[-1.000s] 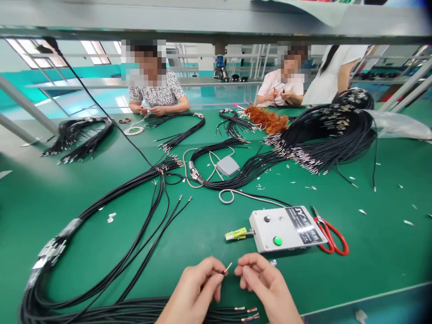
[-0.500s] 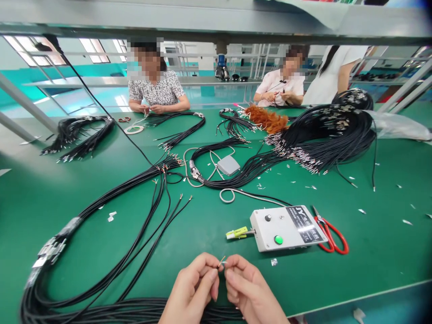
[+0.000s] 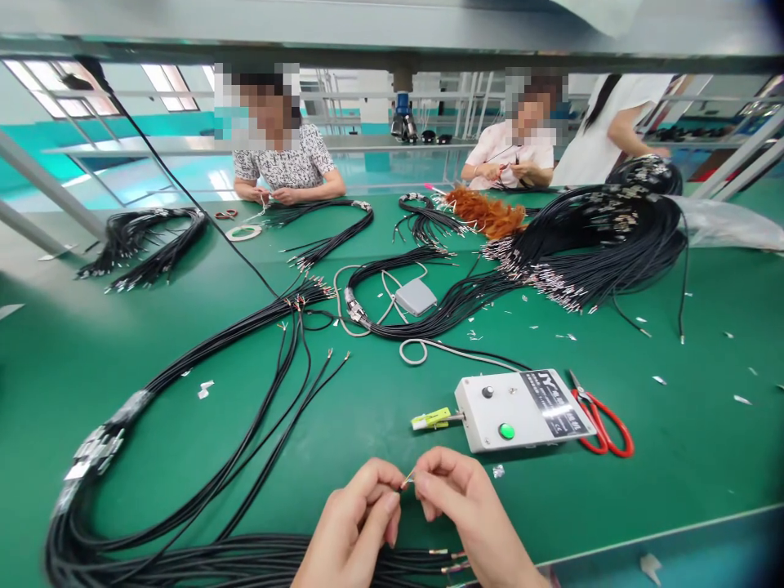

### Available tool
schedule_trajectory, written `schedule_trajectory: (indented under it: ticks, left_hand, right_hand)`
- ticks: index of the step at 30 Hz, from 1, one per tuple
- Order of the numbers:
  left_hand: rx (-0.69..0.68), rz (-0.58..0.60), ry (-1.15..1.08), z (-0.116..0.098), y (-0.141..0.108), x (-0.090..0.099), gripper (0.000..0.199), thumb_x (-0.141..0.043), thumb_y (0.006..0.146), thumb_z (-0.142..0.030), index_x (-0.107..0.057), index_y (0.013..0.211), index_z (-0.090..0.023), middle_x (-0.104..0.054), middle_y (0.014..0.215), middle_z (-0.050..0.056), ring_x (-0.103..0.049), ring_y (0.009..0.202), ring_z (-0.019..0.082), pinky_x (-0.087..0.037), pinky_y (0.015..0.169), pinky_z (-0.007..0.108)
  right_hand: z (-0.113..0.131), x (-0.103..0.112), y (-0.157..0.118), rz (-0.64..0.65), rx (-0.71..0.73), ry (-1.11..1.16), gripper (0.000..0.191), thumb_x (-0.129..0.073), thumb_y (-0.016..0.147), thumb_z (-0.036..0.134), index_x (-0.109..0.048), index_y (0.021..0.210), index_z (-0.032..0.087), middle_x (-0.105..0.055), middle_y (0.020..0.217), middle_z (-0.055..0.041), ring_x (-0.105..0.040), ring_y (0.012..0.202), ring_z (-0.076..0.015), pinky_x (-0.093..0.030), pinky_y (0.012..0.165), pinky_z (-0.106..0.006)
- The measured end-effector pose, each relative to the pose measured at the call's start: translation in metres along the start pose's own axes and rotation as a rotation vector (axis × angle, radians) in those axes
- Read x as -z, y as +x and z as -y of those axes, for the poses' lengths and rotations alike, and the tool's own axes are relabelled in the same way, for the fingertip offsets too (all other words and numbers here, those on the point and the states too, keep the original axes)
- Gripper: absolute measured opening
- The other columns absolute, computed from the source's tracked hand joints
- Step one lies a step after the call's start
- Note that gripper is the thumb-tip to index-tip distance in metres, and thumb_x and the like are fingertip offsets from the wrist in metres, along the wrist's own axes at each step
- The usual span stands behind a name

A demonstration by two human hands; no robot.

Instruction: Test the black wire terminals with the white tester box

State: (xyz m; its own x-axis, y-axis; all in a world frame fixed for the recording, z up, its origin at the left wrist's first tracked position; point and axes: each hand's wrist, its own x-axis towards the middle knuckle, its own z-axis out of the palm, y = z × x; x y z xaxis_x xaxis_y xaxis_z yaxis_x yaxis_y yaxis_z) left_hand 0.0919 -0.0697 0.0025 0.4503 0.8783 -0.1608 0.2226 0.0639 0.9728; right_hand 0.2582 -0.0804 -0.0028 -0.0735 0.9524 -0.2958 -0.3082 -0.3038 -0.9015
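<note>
At the bottom centre, my left hand (image 3: pixel 358 518) is closed in a pinch around a cable end, most of it hidden by my fingers. Thin bare-ended wires (image 3: pixel 407 480) stick out between the two hands. My right hand (image 3: pixel 462 506) pinches the tips of these wires between thumb and forefinger. Below and behind my hands runs a bundle of black cables (image 3: pixel 245 555), its stripped ends showing under my right wrist. Just beyond my hands lies a white control box (image 3: pixel 499 412) with a lit green button and a yellow-green clip (image 3: pixel 432 419) at its left end.
Red-handled scissors (image 3: pixel 612 425) lie against the box's right side. A grey pedal-like block (image 3: pixel 416 297) with a cord sits mid-table. A large black cable heap (image 3: pixel 600 245) and orange-brown strands (image 3: pixel 483 212) lie farther back. Two people sit opposite; another stands at right.
My right hand has shifted slightly up and right, and the wires now stretch between both pinches. Cable ends show below my right hand. The standing person's arm has reached toward the cable heap.
</note>
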Motion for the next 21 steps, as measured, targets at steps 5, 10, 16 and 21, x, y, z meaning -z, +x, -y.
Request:
schedule_trajectory:
  ticks: [5,10,16,21]
  left_hand:
    - [-0.123,0.089,0.185,0.002,-0.002,0.005,0.037,-0.035,0.099,-0.049,-0.059,0.109,-0.023,-0.050,0.063,-0.002,-0.044,0.056,0.016,-0.036,0.056,0.025]
    - [-0.072,0.074,0.202,-0.011,-0.014,0.012,0.034,-0.040,0.097,-0.048,-0.057,0.121,-0.030,-0.054,0.067,-0.002,-0.048,0.061,0.018,-0.039,0.065,0.027]
    - [0.103,0.309,-0.139,-0.019,-0.010,0.023,0.042,-0.047,0.094,-0.057,-0.052,0.118,-0.022,-0.047,0.064,-0.005,-0.040,0.059,0.014,-0.035,0.060,0.023]
    - [0.113,0.177,-0.302,-0.005,-0.007,0.013,0.039,-0.051,0.095,-0.053,-0.052,0.116,-0.021,-0.043,0.062,-0.006,-0.035,0.054,0.010,-0.030,0.052,0.020]
  right_hand:
    - [0.021,0.017,0.004,0.190,-0.115,-0.162,0.021,-0.074,0.070,0.034,-0.066,0.067,0.016,-0.061,0.059,0.0028,-0.050,0.050,-0.0077,-0.038,0.053,-0.022]
    - [0.031,0.026,0.007,0.382,-0.298,-0.140,0.015,-0.075,0.063,0.030,-0.069,0.064,0.015,-0.064,0.055,0.0028,-0.053,0.045,-0.0072,-0.041,0.050,-0.020]
    - [0.011,0.013,0.008,0.443,-0.363,0.073,0.025,-0.080,0.062,0.035,-0.066,0.065,0.014,-0.063,0.056,0.0026,-0.050,0.041,-0.0049,-0.034,0.043,-0.016]
    - [-0.010,-0.004,-0.005,0.287,-0.167,0.176,0.033,-0.077,0.074,0.043,-0.060,0.076,0.015,-0.053,0.058,0.0060,-0.039,0.043,-0.0022,-0.026,0.044,-0.017]
